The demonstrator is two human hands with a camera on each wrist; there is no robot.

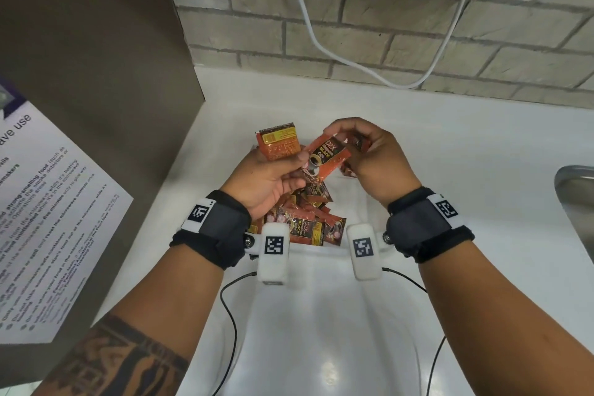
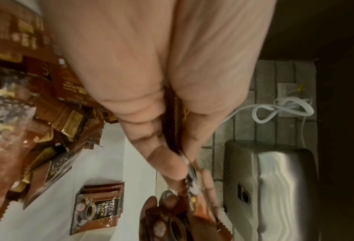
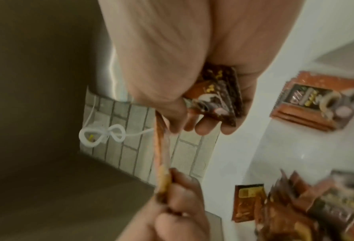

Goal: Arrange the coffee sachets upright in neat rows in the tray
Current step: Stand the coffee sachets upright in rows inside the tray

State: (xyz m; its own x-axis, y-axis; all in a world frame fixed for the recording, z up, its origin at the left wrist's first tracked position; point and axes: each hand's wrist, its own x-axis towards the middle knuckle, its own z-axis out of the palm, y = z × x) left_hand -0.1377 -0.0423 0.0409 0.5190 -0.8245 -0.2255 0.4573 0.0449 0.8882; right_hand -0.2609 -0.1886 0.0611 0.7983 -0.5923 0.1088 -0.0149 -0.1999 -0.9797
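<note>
Left hand (image 1: 273, 175) and right hand (image 1: 374, 159) jointly pinch one coffee sachet (image 1: 324, 157) above loose sachets (image 1: 308, 219); right hand also grips further sachets (image 3: 217, 96).

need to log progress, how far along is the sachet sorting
Early on. Done: only a small flat stack is squared up on the counter; none visibly upright in rows. In hand: left hand and right hand pinch one sachet; the right also holds a few more. Left: the loose pile.
</note>
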